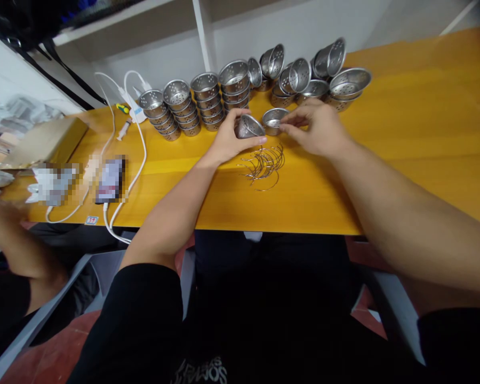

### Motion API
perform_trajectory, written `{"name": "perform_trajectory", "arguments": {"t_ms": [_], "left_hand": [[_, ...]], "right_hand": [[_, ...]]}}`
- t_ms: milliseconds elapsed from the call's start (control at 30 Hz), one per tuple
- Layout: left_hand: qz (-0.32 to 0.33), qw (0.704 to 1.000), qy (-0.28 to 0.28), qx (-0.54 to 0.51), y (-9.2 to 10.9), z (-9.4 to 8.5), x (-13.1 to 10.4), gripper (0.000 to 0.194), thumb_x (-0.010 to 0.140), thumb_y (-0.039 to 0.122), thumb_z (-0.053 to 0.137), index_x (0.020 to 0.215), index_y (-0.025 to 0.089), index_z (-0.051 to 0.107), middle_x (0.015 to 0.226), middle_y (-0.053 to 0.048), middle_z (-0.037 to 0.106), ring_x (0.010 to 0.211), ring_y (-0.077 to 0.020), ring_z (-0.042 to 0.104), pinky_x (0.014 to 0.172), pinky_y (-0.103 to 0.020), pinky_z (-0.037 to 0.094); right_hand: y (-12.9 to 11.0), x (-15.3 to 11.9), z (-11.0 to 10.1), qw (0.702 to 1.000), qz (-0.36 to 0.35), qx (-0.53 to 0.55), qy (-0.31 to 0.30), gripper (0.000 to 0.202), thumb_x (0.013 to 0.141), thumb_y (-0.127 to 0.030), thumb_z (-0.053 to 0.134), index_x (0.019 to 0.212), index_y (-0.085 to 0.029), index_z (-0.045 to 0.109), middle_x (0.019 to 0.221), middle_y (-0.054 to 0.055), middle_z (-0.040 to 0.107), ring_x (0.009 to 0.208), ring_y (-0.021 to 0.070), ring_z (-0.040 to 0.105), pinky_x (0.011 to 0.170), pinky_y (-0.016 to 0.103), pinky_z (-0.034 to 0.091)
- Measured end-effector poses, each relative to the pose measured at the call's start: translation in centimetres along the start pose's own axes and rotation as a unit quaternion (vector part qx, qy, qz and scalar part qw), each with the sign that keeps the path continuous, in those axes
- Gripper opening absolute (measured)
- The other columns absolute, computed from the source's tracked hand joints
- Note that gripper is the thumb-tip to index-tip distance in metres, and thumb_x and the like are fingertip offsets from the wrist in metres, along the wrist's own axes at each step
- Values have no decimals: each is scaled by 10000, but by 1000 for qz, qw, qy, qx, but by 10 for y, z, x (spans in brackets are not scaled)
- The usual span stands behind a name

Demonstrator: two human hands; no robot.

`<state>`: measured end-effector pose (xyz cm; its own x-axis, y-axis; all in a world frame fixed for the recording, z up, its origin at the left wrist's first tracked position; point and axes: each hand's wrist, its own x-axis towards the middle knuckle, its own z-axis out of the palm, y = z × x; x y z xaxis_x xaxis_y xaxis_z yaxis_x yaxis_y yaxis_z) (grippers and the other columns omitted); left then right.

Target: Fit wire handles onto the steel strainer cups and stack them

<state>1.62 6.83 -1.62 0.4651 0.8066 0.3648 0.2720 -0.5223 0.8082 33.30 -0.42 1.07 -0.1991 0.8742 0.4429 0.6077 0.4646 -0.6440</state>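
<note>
L hand [229, 140] clamped on tilted silver perf. metal cup [250, 127]; R hand [319, 127] at upright silver metal cup [273, 124], grip unclear.

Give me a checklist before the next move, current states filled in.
1. Left hand holding tilted cup: ok, thumb and fingers around it.
2. Right hand gripping something: cannot tell, fingertips are at the rim of the upright cup.
3. Curved wires separated: not ok, overlapping in a heap.
4. Four cup stacks standing: ok.
5. Phone apart from both hands: ok.
</note>
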Motion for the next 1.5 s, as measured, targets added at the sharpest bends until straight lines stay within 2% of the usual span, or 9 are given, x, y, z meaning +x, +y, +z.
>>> {"name": "perform_trajectory", "arguments": {"t_ms": [167, 300, 400, 733, 933, 1067, 1167, 1333, 1500], "left_hand": [[11, 998, -40, -51, 5, 7, -1, 1287, 774, 1137, 1031, 1631, 217, 754, 1475, -148, 823, 1358, -367, 839, 1302, -614, 691], [29, 996, -64, -62, 24, 8, -8, 1099, 904, 1200, 850, 1351, 196, 853, 1199, -80, 798, 1149, -289, 833, 1190, -547, 728], [38, 994, -71, -74, 36, 5, -12, 1087, 922, 1215, 801, 1240, 178, 877, 1103, -69, 765, 1092, -274, 815, 1145, -513, 738], [11, 993, -52, -107, 30, 10, -7, 1112, 751, 1115, 1059, 1343, 208, 807, 1281, -83, 857, 1225, -276, 862, 1214, -516, 727], [9, 993, -60, -103, 35, 8, -9, 988, 855, 1013, 1075, 1371, 217, 802, 1332, -98, 878, 1277, -286, 874, 1268, -526, 706], [1, 993, -69, -99, 36, 7, -9, 1036, 837, 1023, 1076, 1419, 210, 805, 1392, -130, 888, 1365, -333, 872, 1332, -572, 690], [0, 993, -66, -93, 33, 7, -6, 1125, 778, 1065, 1079, 1459, 210, 815, 1432, -140, 894, 1394, -356, 873, 1347, -609, 688], [7, 996, -45, -74, 31, 4, -1, 1224, 712, 1179, 1014, 1468, 233, 834, 1440, -136, 881, 1462, -400, 869, 1379, -690, 668], [1, 995, -44, -91, 35, 3, -4, 1211, 772, 1210, 940, 1472, 230, 816, 1463, -129, 848, 1521, -408, 822, 1461, -719, 593]], "right_hand": [[-37, -11, 1, 993, -60, 97, -18, 487, 1165, -865, 866, 1356, -419, 906, 1467, 125, 822, 1212, 408, 757, 1131, 718, 699], [-55, -14, 10, 981, -119, 115, -104, 411, 1134, -766, 940, 1211, -363, 923, 1400, 131, 810, 1355, 443, 741, 1148, 705, 718], [-54, -14, 14, 976, -124, 128, -122, 357, 1113, -682, 1002, 1092, -344, 890, 1370, 135, 800, 1396, 450, 720, 1238, 713, 686], [-26, -7, 23, 983, -100, 152, -34, 697, 1081, -1072, 843, 1019, -378, 848, 1169, 121, 805, 1075, 396, 743, 1079, 721, 716], [-28, -7, 20, 975, -102, 189, -56, 650, 975, -1068, 975, 1047, -426, 904, 1376, 114, 872, 1371, 455, 802, 1310, 759, 689], [-41, -10, 12, 976, -91, 191, -57, 643, 961, -1052, 997, 1004, -420, 888, 1318, 112, 880, 1313, 468, 829, 1285, 815, 690], [-49, -9, 7, 976, -73, 194, -70, 649, 942, -1038, 1020, 976, -409, 861, 1299, 108, 889, 1299, 454, 824, 1285, 793, 689], [-59, -8, 9, 973, -35, 222, -45, 775, 803, -1101, 1077, 906, -374, 830, 1367, 111, 890, 1332, 445, 835, 1318, 766, 683], [-63, -10, 13, 962, -32, 269, -36, 634, 862, -1018, 1107, 947, -430, 886, 1426, 69, 899, 1254, 412, 816, 1283, 788, 678]]}}
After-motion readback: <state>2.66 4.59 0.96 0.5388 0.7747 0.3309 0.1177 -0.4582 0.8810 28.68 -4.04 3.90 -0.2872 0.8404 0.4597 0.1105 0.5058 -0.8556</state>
